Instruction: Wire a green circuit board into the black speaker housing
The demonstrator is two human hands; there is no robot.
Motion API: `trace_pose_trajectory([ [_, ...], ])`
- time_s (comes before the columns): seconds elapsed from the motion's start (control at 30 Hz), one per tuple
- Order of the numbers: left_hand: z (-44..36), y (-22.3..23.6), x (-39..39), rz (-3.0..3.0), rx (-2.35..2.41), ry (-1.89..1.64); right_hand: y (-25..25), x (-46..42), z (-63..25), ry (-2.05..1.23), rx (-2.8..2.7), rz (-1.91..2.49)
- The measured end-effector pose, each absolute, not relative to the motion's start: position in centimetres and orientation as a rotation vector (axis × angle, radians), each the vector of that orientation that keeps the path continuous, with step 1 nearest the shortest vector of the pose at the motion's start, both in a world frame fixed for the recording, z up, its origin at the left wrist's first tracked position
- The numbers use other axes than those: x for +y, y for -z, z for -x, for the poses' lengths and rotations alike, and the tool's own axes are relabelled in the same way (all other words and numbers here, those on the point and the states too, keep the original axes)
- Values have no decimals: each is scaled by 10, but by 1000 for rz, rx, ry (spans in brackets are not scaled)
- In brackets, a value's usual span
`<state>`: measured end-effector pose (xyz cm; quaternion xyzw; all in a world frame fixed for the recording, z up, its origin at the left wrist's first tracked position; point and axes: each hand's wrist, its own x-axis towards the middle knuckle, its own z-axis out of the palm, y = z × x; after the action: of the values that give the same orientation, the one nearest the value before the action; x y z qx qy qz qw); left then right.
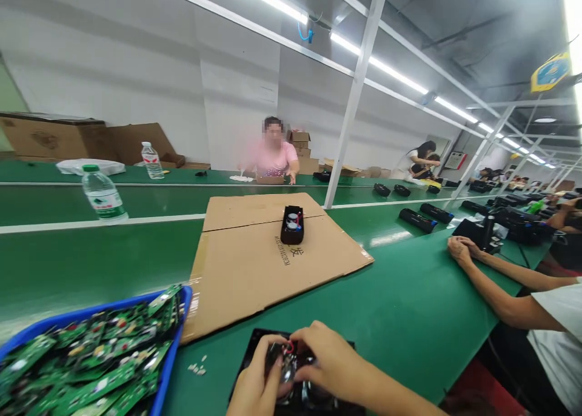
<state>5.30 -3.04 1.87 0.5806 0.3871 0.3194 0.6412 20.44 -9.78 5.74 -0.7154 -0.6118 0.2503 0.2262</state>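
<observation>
Head view. Both hands low at the near edge of the green desk point(409, 319), working over a black open casing point(254, 349) with wires and round parts inside. Left hand point(254, 385) curled on the casing's left side, grip narrow, fingers pressed into the interior. Right hand point(327, 358) laid over the top, fingertips pinched on a small red piece point(288, 347) at the casing's middle.

Just left: blue bin point(175, 343) heaped with green circuit boards point(91, 361). A few small white bits point(197, 367) loose on the desk between bin and casing.

Beyond: flattened cardboard sheet point(254, 264) carrying a second black casing point(292, 224), upright, well apart from the hands. Water bottle point(103, 194) far left. Co-worker's forearms point(491, 282) resting on the desk at right. Another person in pink point(273, 155) seated across the line.
</observation>
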Motion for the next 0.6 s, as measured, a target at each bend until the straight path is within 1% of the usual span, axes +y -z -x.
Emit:
trace_pose_trajectory([
  [0.1,-53,-24,-35,-1289,869,-785,-72,-111,-216,-794,-1592,1891],
  [0.2,-51,-30,-38,-1327,902,-809,-72,-123,-223,-706,-1684,1966],
  [0.27,-49,-33,-39,-1398,920,-785,-61,-130,-225,-663,-1778,2088],
  [0.37,-43,-34,-35,-1493,954,-723,-31,-137,-224,-685,-1875,2256],
  [0.43,-35,-38,-28,-1578,984,-645,-13,-139,-222,-652,-1883,2290],
  [0.5,-25,-50,-18,-1710,988,-465,-5,-139,-221,-605,-1877,2227],
  [0.6,-15,-87,-6,-1916,947,-209,-10,-142,-223,-680,-1868,2124],
])
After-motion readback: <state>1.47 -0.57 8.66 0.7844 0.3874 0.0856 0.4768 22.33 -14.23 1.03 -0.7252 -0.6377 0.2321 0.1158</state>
